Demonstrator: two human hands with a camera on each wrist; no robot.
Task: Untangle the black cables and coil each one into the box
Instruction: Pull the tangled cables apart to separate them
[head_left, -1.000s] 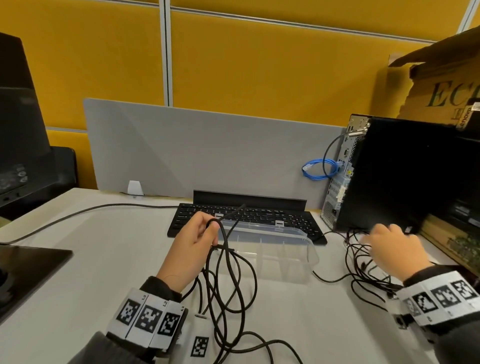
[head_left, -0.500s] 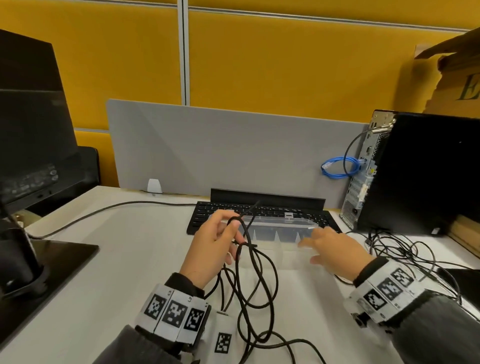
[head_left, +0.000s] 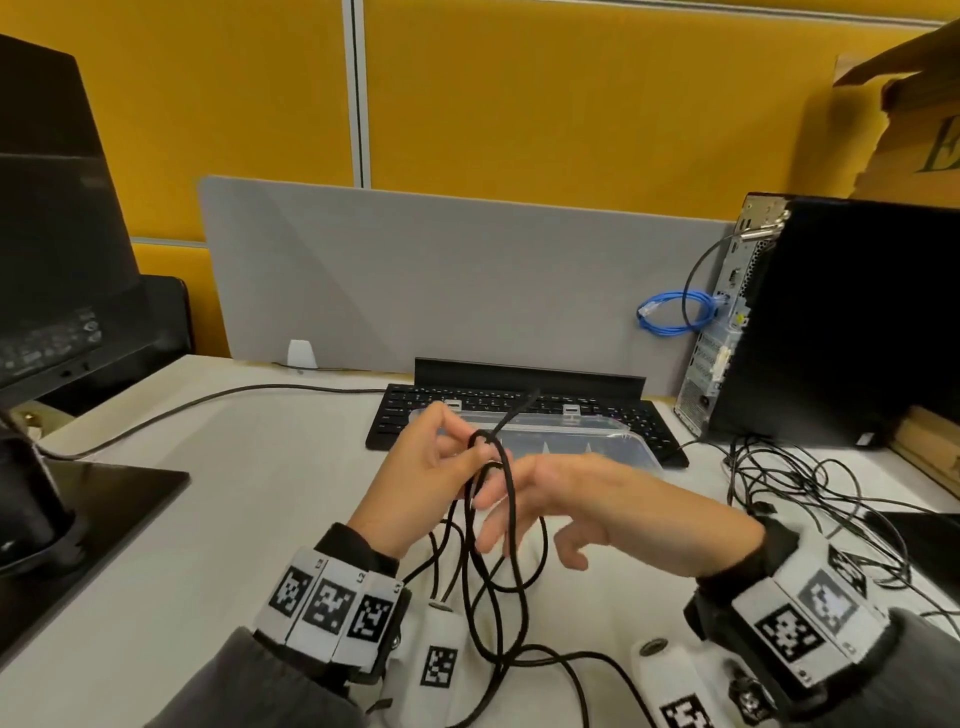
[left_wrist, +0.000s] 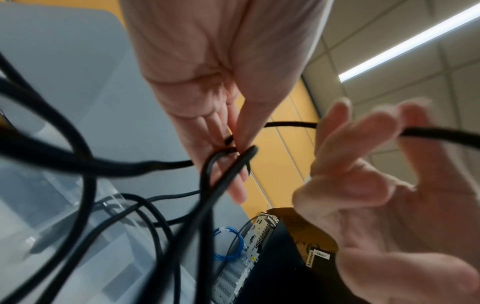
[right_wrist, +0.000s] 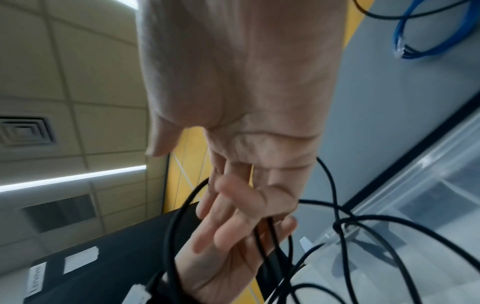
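Note:
My left hand (head_left: 467, 449) is raised over the desk and pinches a thick black cable (head_left: 514, 571) between thumb and fingers. Its loops hang down to the desk between my wrists. In the left wrist view the pinch (left_wrist: 232, 151) shows clearly, with several strands dropping from it. My right hand (head_left: 501, 514) reaches in from the right, fingers straight and spread against the hanging loops, gripping nothing. The clear plastic box (head_left: 631, 439) stands just behind both hands. A tangle of thin black cables (head_left: 810, 493) lies on the desk at the right.
A black keyboard (head_left: 519, 408) sits behind the box. A black PC tower (head_left: 857, 322) with a blue cable (head_left: 675, 312) stands at the right. A monitor base (head_left: 78, 499) is at the left. A grey cord (head_left: 208, 402) crosses the desk.
My right hand left the tangle beside the tower and swept left past the box to the cable held by my left hand. My left hand kept its pinch.

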